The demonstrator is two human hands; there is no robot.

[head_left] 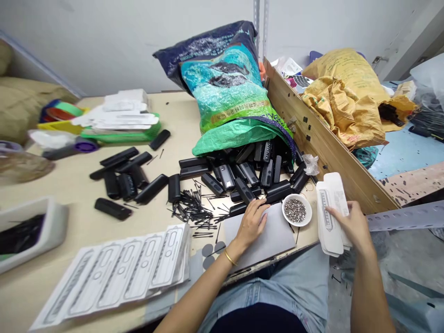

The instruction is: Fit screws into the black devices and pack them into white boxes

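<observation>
- My right hand (354, 226) grips flat, round-cornered white cards (329, 234), right of the round bowl (309, 214).
- My left hand (250, 224), loosely open, lies over a smooth grey sheet (272, 233).
- Beyond it: ribbed black pieces (244, 189).

Thin gold-coloured bangle (230, 258) circled left wrist, narrow, smooth, shiny. Left hand (252, 223) and right hand (352, 227) were bare, as were both forearms. Faded light-blue denim jeans (302, 273) covered lap and thighs at near side, cloth creased, seams showing toward waist. Plain dark navy top (258, 319), rounded lower edge, overlapped jeans at near centre.
</observation>
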